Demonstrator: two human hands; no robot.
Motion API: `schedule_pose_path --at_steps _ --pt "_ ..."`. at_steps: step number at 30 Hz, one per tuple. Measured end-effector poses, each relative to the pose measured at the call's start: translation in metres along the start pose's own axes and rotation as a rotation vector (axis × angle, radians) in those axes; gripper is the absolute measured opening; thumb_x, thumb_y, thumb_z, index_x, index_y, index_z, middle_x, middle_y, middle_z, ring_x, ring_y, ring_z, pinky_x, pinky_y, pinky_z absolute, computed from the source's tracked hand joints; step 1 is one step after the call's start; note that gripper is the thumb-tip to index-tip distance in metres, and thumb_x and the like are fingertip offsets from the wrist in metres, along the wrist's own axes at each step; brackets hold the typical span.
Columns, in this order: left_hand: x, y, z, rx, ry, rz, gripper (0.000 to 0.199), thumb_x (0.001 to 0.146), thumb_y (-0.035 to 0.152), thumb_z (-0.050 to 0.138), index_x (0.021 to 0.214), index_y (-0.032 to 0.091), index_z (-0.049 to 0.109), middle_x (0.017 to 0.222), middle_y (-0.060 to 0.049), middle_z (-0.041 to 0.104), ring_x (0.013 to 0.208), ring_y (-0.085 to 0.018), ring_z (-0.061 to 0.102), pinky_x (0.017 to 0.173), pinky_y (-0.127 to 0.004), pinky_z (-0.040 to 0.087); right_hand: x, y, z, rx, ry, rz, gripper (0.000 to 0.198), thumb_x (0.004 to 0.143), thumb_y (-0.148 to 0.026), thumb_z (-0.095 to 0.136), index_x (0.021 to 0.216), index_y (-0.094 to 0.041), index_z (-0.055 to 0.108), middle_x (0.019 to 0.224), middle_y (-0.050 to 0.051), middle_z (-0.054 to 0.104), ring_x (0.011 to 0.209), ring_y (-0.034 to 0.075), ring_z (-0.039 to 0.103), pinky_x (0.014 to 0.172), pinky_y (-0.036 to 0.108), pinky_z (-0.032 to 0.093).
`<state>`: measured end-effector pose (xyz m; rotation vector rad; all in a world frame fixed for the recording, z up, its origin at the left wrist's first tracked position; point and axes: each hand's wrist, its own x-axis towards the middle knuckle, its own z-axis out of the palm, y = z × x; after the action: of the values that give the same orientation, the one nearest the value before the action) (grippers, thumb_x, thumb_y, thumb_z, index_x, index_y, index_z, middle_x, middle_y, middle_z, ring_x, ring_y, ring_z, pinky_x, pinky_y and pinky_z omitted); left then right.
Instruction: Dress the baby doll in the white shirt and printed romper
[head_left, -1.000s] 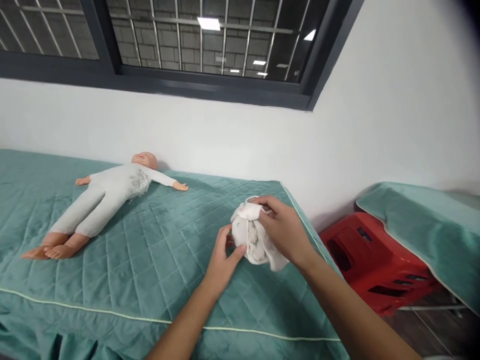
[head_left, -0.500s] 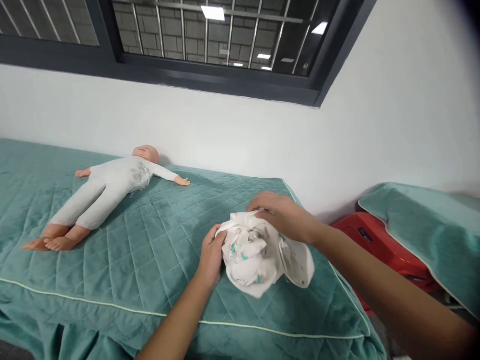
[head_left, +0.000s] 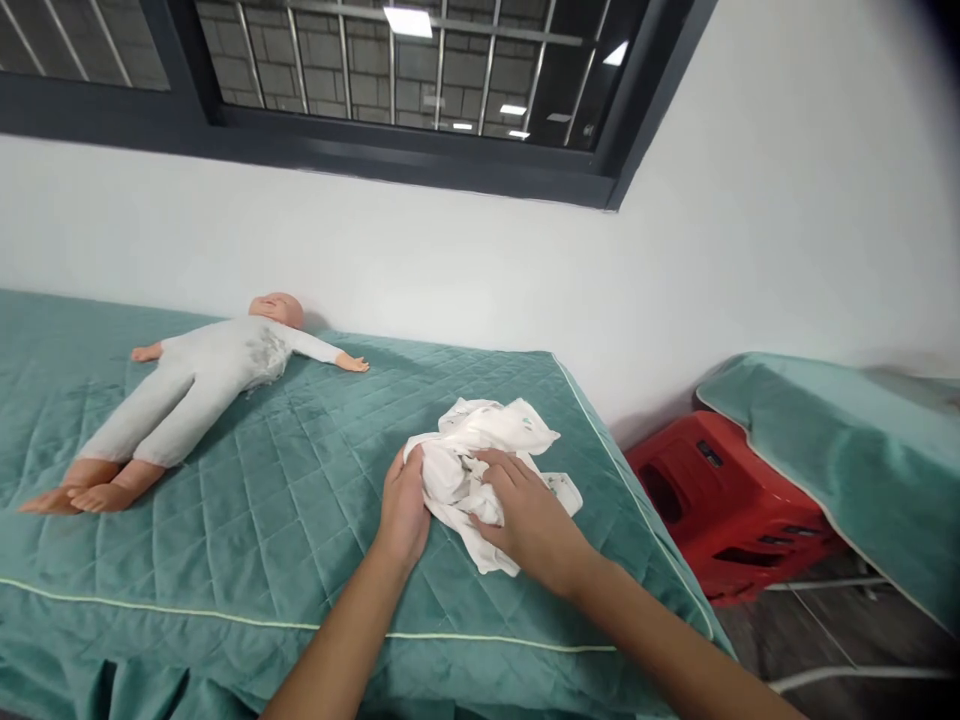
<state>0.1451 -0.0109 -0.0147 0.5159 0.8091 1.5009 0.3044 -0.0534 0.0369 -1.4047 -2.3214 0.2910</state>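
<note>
Bunched up on the quilted green bed cover (head_left: 300, 520) is a white printed baby garment (head_left: 495, 425), its folds too crumpled to show its full shape. My left hand (head_left: 405, 505) grips its left edge, thumb on top. From the right, my right hand (head_left: 529, 515) reaches into the middle of the folds, fingers and thumb closed around a bunch of the fabric. Further left lies a baby doll (head_left: 217, 355) on its back, with a pale cloth body, bare feet toward me and arms spread. Neither hand touches it.
A white wall and a dark-framed barred window (head_left: 420, 150) rise behind the bed. Off the bed's right edge stands a red plastic stool (head_left: 727, 500). Beside it is another surface draped in green cloth (head_left: 847, 430).
My right hand has moved from the garment's far rim down into its middle. The garment has turned and flattened onto the bed, its printed side now mostly hidden. The view has shifted slightly right.
</note>
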Motion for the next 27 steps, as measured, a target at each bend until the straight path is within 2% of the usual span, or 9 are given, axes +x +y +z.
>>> schedule_pose_path --at_steps 3,6,9,11,14,18,21,24,27 --pt "0.002 0.002 -0.001 -0.065 0.052 -0.027 0.041 0.074 0.043 0.073 0.103 0.014 0.067 0.101 -0.006 0.073 0.091 -0.019 0.067 0.086 -0.032 0.050 -0.014 0.015 -0.013 0.190 0.132 0.147 0.041 0.074 -0.009 0.060 0.112 -0.021 0.055 0.127 0.008 0.059 0.116 0.023 0.056 0.100 0.042 0.045" --pt "0.003 0.003 -0.002 -0.065 0.077 -0.033 0.043 0.072 0.044 0.075 0.102 0.013 0.068 0.100 -0.007 0.073 0.089 -0.019 0.067 0.082 -0.031 0.052 -0.034 0.027 -0.047 0.359 0.354 0.358 0.032 0.077 -0.021 0.063 0.107 -0.021 0.054 0.114 0.006 0.065 0.096 0.022 0.064 0.084 0.038 0.052" --pt "0.003 0.002 -0.003 -0.033 0.108 -0.053 0.043 0.072 0.044 0.075 0.103 0.014 0.068 0.101 -0.007 0.073 0.087 -0.019 0.068 0.078 -0.029 0.053 -0.058 0.041 -0.096 0.321 0.577 0.510 0.039 0.076 -0.035 0.070 0.109 -0.021 0.055 0.100 0.006 0.067 0.081 0.021 0.065 0.067 0.032 0.052" --pt "0.002 0.002 -0.003 -0.020 0.115 -0.067 0.041 0.074 0.043 0.074 0.103 0.014 0.068 0.103 -0.007 0.073 0.087 -0.019 0.069 0.077 -0.029 0.053 -0.071 0.052 -0.123 0.206 0.609 0.533 0.039 0.076 -0.037 0.070 0.110 -0.022 0.056 0.100 0.008 0.067 0.079 0.021 0.064 0.063 0.031 0.051" --pt "0.000 0.002 -0.001 -0.011 0.110 -0.064 0.038 0.077 0.042 0.071 0.103 0.014 0.068 0.102 -0.007 0.073 0.086 -0.018 0.069 0.077 -0.029 0.054 -0.085 0.071 -0.133 0.009 0.507 0.507 0.033 0.081 -0.032 0.064 0.113 -0.023 0.057 0.105 0.009 0.066 0.082 0.022 0.065 0.066 0.032 0.050" --pt "-0.001 0.000 0.000 0.016 0.089 -0.047 0.035 0.081 0.041 0.069 0.104 0.015 0.068 0.103 -0.008 0.074 0.087 -0.018 0.070 0.078 -0.029 0.054 -0.089 0.094 -0.085 -0.181 0.175 0.350 0.037 0.081 -0.027 0.059 0.118 -0.021 0.057 0.130 0.012 0.058 0.114 0.027 0.058 0.094 0.039 0.047" --pt "0.000 0.004 -0.001 0.067 0.046 -0.085 0.037 0.082 0.042 0.068 0.107 0.014 0.068 0.107 -0.010 0.073 0.090 -0.019 0.070 0.081 -0.030 0.054 -0.087 0.101 -0.053 -0.310 -0.014 0.385 0.041 0.086 -0.032 0.055 0.125 -0.022 0.057 0.139 0.012 0.053 0.127 0.031 0.049 0.102 0.046 0.041" --pt "0.003 0.025 0.002 0.255 -0.056 -0.147 0.043 0.080 0.045 0.069 0.107 0.012 0.067 0.105 -0.013 0.073 0.089 -0.022 0.070 0.080 -0.032 0.054 -0.078 0.088 -0.060 -0.374 -0.169 0.460 0.058 0.081 -0.043 0.063 0.135 -0.023 0.052 0.149 0.012 0.044 0.137 0.037 0.038 0.108 0.057 0.031" --pt "0.004 0.067 0.020 0.592 -0.234 -0.071 0.048 0.079 0.053 0.066 0.105 0.013 0.068 0.100 -0.011 0.074 0.089 -0.025 0.068 0.078 -0.032 0.052 -0.057 0.053 -0.089 -0.362 -0.225 0.498 0.076 0.076 -0.051 0.070 0.140 -0.019 0.046 0.151 0.018 0.039 0.142 0.043 0.027 0.109 0.064 0.024"
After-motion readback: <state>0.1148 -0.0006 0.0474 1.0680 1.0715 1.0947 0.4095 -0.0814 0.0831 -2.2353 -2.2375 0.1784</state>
